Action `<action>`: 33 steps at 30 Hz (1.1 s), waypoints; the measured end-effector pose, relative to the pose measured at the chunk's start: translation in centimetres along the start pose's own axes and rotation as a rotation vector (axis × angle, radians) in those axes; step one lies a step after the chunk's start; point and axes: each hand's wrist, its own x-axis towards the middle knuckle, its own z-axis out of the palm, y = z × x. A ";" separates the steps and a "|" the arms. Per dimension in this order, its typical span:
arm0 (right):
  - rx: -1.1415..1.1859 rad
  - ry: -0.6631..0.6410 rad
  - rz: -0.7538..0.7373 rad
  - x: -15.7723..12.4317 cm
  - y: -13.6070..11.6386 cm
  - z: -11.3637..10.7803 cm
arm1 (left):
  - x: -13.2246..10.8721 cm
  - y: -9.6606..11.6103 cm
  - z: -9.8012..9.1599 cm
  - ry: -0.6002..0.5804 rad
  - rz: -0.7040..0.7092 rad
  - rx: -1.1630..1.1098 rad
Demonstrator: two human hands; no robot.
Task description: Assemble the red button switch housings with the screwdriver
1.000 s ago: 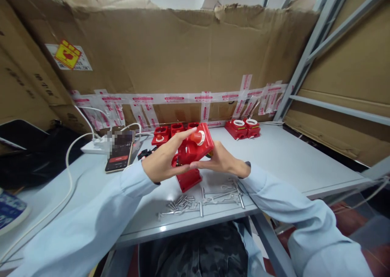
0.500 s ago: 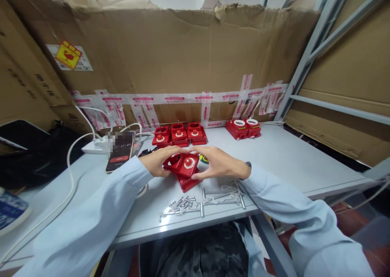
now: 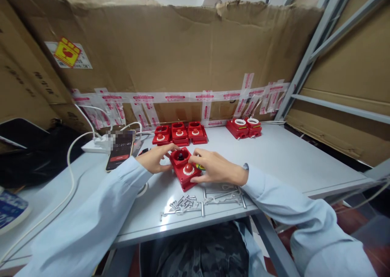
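A red plastic housing [image 3: 180,173] sits on the table between my hands, with a round opening at its far end. A black part shows inside that opening, and a red knob [image 3: 188,168] in a white ring stands near its front. My left hand [image 3: 156,159] grips the left edge, thumb and fingers curved along it. On the other side, my right hand [image 3: 217,168] holds the right edge, fingers near the knob and thumb at the front corner. Partly hidden by the right hand is a green and yellow thing [image 3: 199,167] whose kind I cannot make out.
Several screws [image 3: 183,202] and metal rods [image 3: 202,208] lie near the front edge. Similar red housings [image 3: 179,134] line the back, and two with white rings [image 3: 243,127] stand farther right. A phone [image 3: 121,151] leans by a white power strip [image 3: 94,147] and cables at left.
The upper red piece, tilted above the lower one before, now lies level and lined up on it. My hands have moved lower and a little apart, to its sides.
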 end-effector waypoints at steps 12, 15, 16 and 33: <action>-0.203 -0.051 -0.179 -0.2 -0.2 -0.1 | 1.2 0.5 3.2 0.069 0.063 -0.267; -0.242 -0.093 -0.125 -0.4 0.1 -0.6 | 1.3 0.6 3.5 0.072 0.086 -0.363; -0.257 -0.100 -0.086 -0.4 0.3 -0.8 | 1.3 0.4 3.5 0.085 0.087 -0.352; -0.339 -0.205 0.369 -1.2 6.1 -4.7 | 0.5 -1.6 3.5 0.117 0.088 -0.070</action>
